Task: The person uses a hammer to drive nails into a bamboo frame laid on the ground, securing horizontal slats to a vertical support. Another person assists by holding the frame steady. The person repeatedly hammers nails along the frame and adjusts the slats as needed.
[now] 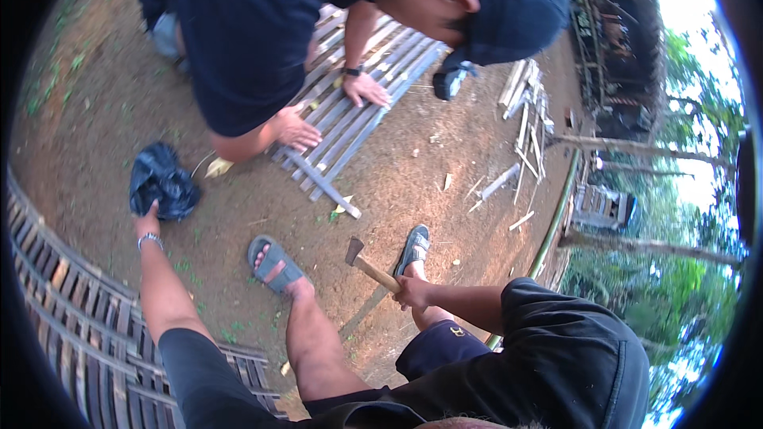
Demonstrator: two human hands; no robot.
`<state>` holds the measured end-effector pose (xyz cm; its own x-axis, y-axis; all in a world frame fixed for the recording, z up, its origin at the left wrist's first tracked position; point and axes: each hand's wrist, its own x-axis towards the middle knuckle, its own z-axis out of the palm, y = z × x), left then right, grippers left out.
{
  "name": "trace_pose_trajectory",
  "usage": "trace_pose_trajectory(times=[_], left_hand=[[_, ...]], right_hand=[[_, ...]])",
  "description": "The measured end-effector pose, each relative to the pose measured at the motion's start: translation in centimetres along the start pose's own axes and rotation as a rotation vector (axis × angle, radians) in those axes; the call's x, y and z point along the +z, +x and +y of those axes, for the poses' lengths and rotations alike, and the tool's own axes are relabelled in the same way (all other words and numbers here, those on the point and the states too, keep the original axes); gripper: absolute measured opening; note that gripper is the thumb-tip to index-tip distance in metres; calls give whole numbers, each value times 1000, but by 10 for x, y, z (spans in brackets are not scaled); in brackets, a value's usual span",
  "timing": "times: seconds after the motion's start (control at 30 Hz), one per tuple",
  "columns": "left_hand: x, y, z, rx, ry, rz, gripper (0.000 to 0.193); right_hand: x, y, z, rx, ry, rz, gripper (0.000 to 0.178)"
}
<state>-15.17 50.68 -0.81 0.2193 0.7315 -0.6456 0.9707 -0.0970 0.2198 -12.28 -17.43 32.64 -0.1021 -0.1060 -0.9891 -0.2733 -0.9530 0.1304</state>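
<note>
My left hand (148, 221), a bracelet on its wrist, reaches out to the left and grips the near edge of a crumpled black plastic bag (165, 183). The bag's contents are hidden. My right hand (412, 292) is closed round the wooden handle of a hatchet (373, 272), its dark metal head (354, 251) pointing forward over the dirt. Ahead of me a co-worker in a dark shirt and cap leans over a slatted bamboo panel (350, 123), with both hands pressed on the slats.
Curved bamboo slats (87, 326) stand at the lower left. Loose split bamboo pieces (524, 127) lie scattered on the dirt at the right, near a long green pole (556, 226). My sandalled feet are on the ground between the panel and me. Trees and a shelter stand beyond.
</note>
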Motion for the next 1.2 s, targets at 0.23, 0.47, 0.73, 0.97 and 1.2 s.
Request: trace_pose_trajectory(times=[0.23, 0.47, 0.73, 0.97, 1.2], left_hand=[[9, -63, 52, -179, -98, 183, 47], [-83, -163, 74, 193, -185, 345, 53], [-160, -311, 84, 86, -199, 224, 50], [-222, -483, 80, 202, 462, 117, 55], [-244, -605, 97, 341, 956, 194, 44]], right_hand=[[12, 29, 99, -689, -680, 148, 23], [5, -14, 95, -570, -559, 222, 32], [-5, -125, 128, -162, 352, 224, 35], [-36, -248, 245, -353, 371, 387, 36], [13, -201, 468, -203, 833, 365, 36]])
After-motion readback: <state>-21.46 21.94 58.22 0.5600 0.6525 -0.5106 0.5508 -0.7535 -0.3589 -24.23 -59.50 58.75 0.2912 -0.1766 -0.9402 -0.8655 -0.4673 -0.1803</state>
